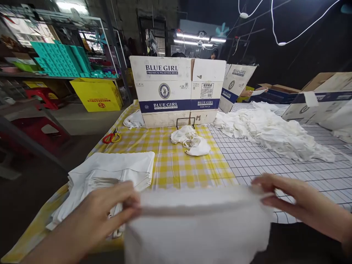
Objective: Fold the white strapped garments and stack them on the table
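I hold a white cloth piece [198, 223] stretched between both hands at the near edge of the table. My left hand [110, 209] pinches its upper left corner. My right hand [288, 198] pinches its upper right corner. The cloth is blurred by motion and hangs toward me. Just left of it lies a stack of folded white cloths [110, 172] on the yellow checked tablecloth [176, 161].
A small heap of crumpled white cloth [192, 141] lies mid-table. A large pile of white cloth [272, 132] covers the grid-patterned right side. Red-and-yellow scissors [111, 137] lie at the left. A Blue Girl cardboard box [176, 91] stands behind. Another person's hand [247, 93] shows beyond the boxes.
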{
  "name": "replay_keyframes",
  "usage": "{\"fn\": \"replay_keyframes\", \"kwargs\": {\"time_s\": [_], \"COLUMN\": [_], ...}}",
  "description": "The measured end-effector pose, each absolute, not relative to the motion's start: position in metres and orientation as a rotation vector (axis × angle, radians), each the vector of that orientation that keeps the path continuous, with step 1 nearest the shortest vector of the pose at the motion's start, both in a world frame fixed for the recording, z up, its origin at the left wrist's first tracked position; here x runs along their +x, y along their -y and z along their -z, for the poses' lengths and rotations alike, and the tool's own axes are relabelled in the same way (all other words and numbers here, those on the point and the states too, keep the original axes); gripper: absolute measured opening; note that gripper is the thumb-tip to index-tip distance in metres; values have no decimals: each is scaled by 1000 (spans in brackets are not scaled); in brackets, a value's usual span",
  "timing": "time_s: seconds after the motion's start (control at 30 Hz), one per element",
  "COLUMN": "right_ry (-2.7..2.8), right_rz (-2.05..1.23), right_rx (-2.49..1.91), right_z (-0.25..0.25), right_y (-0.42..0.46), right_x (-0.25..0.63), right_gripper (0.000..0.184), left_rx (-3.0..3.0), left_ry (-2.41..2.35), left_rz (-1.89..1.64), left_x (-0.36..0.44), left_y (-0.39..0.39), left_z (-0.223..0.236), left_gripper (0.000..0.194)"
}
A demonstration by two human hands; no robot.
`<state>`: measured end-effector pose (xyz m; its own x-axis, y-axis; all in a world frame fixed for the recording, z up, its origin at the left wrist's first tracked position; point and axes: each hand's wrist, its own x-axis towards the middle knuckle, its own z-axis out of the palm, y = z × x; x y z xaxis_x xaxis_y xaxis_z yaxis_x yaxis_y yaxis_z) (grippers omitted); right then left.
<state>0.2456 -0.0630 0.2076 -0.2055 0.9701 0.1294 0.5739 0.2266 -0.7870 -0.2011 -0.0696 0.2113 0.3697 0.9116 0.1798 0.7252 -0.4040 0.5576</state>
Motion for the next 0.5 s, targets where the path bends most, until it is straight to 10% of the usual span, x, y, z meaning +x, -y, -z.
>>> {"fn": "replay_keyframes", "kwargs": {"time_s": [0.27,0.5], "right_ry": [2131,2120], "right_rz": [-635,-576], "right_rx": [-1697,-1672], "right_z": [-70,-38], "right_y": [-75,-92], "right_x": [211,215], "right_gripper": [25,26], "left_rx": [2127,2097], "left_ry": [-1439,-1502], "left_rz": [-587,-567], "left_x": [-154,-155], "left_y": [-60,-81], "left_z": [-88,-68], "left_gripper": [14,11]}}
